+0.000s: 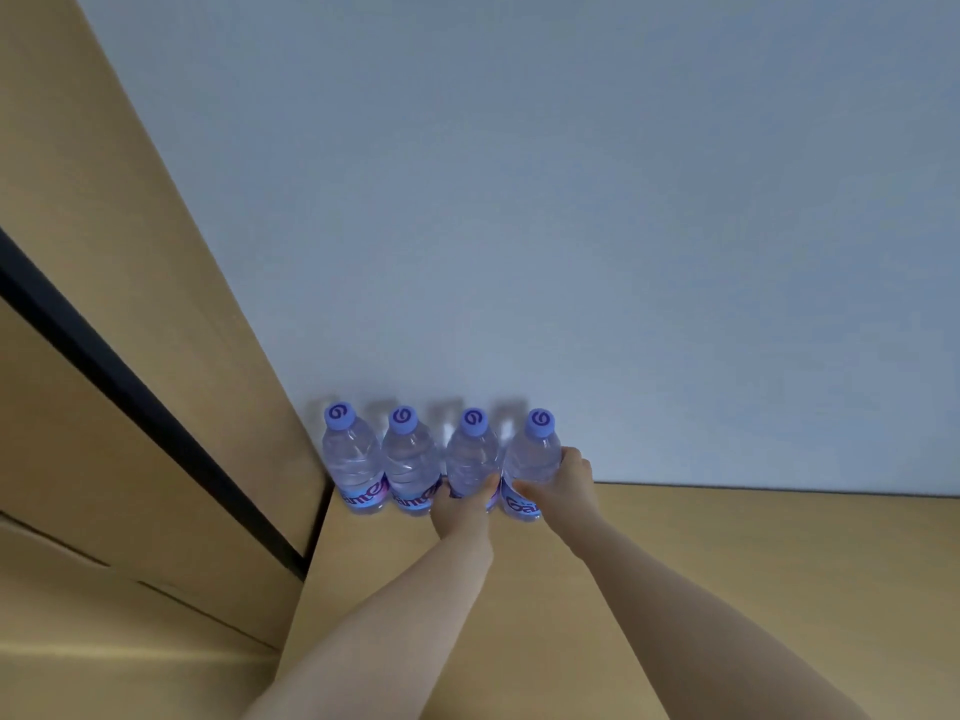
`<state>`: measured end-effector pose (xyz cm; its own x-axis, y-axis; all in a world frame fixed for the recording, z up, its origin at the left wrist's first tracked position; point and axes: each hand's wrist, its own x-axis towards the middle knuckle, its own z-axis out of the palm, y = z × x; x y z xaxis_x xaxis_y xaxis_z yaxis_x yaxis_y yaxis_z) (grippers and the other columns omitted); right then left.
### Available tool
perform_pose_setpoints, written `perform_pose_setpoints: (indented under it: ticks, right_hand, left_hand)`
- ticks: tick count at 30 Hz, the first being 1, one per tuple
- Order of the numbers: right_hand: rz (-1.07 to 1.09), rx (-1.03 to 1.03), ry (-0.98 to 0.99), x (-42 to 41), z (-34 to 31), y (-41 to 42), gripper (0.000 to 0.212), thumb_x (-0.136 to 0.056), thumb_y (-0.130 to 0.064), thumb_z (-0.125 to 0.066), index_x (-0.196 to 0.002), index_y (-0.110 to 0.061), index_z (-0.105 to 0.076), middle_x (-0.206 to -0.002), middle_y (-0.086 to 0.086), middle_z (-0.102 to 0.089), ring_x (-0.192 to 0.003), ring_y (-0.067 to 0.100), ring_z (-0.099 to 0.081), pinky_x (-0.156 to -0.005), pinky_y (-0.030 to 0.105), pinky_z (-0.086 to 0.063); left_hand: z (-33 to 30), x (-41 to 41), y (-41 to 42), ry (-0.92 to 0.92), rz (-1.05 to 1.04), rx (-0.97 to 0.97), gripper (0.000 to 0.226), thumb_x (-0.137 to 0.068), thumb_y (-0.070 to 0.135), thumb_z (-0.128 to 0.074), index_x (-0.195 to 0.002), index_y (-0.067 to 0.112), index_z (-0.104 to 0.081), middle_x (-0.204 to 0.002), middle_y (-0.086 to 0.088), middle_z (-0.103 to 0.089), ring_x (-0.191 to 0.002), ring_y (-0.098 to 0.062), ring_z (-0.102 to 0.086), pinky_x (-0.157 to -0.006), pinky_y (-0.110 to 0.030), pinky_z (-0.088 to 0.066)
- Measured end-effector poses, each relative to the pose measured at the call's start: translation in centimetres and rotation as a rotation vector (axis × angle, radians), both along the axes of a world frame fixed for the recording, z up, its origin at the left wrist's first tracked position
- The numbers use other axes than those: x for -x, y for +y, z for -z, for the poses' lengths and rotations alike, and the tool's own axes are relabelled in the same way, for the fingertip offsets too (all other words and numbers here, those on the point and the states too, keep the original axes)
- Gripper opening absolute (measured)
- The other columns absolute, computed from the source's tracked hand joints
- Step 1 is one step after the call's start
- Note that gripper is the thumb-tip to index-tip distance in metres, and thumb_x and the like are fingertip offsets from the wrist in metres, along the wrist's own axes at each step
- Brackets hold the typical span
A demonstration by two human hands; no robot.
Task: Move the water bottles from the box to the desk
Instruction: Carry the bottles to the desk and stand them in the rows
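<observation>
Several clear water bottles with purple caps stand upright in a row on the wooden desk point(675, 563), against the white wall. The two on the left point(353, 459) point(410, 462) stand free, touching each other. My left hand point(462, 506) grips the third bottle point(471, 454) around its lower body. My right hand point(561, 485) grips the rightmost bottle point(532, 454) at its middle, fingers wrapped round the far side. The box is not in view.
A wooden panel point(130, 304) with a black strip point(130, 387) rises at the left, right beside the leftmost bottle. The white wall point(571, 200) runs behind the row. Bare desk surface stretches to the right and toward me.
</observation>
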<state>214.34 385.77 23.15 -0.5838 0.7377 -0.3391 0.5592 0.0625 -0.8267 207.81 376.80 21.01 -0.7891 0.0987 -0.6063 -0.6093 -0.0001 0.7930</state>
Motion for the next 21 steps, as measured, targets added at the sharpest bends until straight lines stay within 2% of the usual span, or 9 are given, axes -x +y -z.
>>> perform_pose_setpoints:
  ticks: [2, 6, 11, 15, 17, 20, 21]
  right_hand:
    - [-0.031, -0.009, 0.010, 0.1, 0.0, 0.5, 0.052, -0.078, -0.017, -0.076, -0.119, -0.004, -0.047, -0.120, 0.010, -0.047, -0.099, 0.027, -0.058, -0.071, 0.031, -0.046]
    - [-0.068, -0.044, 0.002, -0.2, 0.1, 0.4, 0.057, -0.078, -0.016, -0.077, -0.123, -0.003, -0.045, -0.121, 0.008, -0.044, -0.100, 0.024, -0.056, -0.077, 0.032, -0.049]
    - [-0.086, -0.069, 0.000, -0.5, 0.1, 0.3, 0.058, -0.080, -0.017, -0.076, -0.126, -0.006, -0.043, -0.122, 0.006, -0.043, -0.100, 0.021, -0.052, -0.081, 0.031, -0.047]
    - [-0.103, -0.034, -0.017, -0.4, -0.2, 0.3, 0.055, -0.082, -0.016, -0.072, -0.127, -0.003, -0.042, -0.121, 0.009, -0.043, -0.097, 0.022, -0.050, -0.078, 0.031, -0.043]
    - [-0.110, 0.031, -0.044, -0.1, -0.1, 0.3, 0.048, -0.084, -0.014, -0.068, -0.123, 0.000, -0.045, -0.116, 0.013, -0.047, -0.089, 0.023, -0.047, -0.072, 0.030, -0.041]
    - [-0.069, 0.134, -0.083, -0.3, -0.2, 0.0, 0.023, -0.092, -0.013, -0.055, -0.108, -0.002, -0.044, -0.094, 0.005, -0.043, -0.074, 0.019, -0.038, -0.060, 0.024, -0.034]
    - [-0.069, 0.151, -0.095, -0.6, 0.1, -0.2, 0.013, -0.094, -0.011, -0.051, -0.102, -0.004, -0.043, -0.087, 0.003, -0.042, -0.071, 0.017, -0.036, -0.058, 0.022, -0.034]
  left_hand:
    - [0.3, -0.2, -0.1, 0.018, -0.020, -0.036, 0.025, -0.075, 0.014, -0.079, -0.090, 0.018, -0.060, -0.085, 0.005, -0.063, -0.071, -0.009, -0.055, -0.078, -0.027, -0.040]
    - [0.3, -0.1, -0.4, 0.049, -0.012, -0.037, 0.039, -0.075, 0.014, -0.079, -0.110, 0.016, -0.062, -0.097, 0.003, -0.063, -0.086, -0.015, -0.056, -0.082, -0.026, -0.039]
    - [0.2, 0.5, -1.0, 0.101, 0.141, 0.057, 0.046, -0.078, 0.016, -0.077, -0.119, 0.007, -0.060, -0.114, -0.005, -0.065, -0.096, -0.018, -0.054, -0.085, -0.028, -0.039]
    - [-0.5, 1.3, -1.5, 0.031, 0.273, 0.069, 0.053, -0.080, 0.012, -0.075, -0.128, 0.002, -0.054, -0.124, -0.010, -0.060, -0.115, -0.028, -0.054, -0.102, -0.039, -0.042]
    - [-0.7, 1.4, -2.1, 0.027, 0.333, 0.113, 0.041, -0.084, 0.007, -0.070, -0.122, 0.002, -0.056, -0.117, -0.009, -0.059, -0.110, -0.026, -0.053, -0.098, -0.036, -0.041]
    - [-0.8, 1.0, -3.6, 0.085, 0.421, 0.207, 0.009, -0.090, 0.006, -0.059, -0.095, 0.011, -0.055, -0.098, -0.005, -0.051, -0.093, -0.021, -0.045, -0.082, -0.030, -0.038]
    - [-0.7, 0.8, -4.1, 0.109, 0.447, 0.237, 0.011, -0.090, 0.005, -0.055, -0.085, 0.015, -0.052, -0.090, -0.002, -0.050, -0.091, -0.021, -0.044, -0.080, -0.030, -0.037]
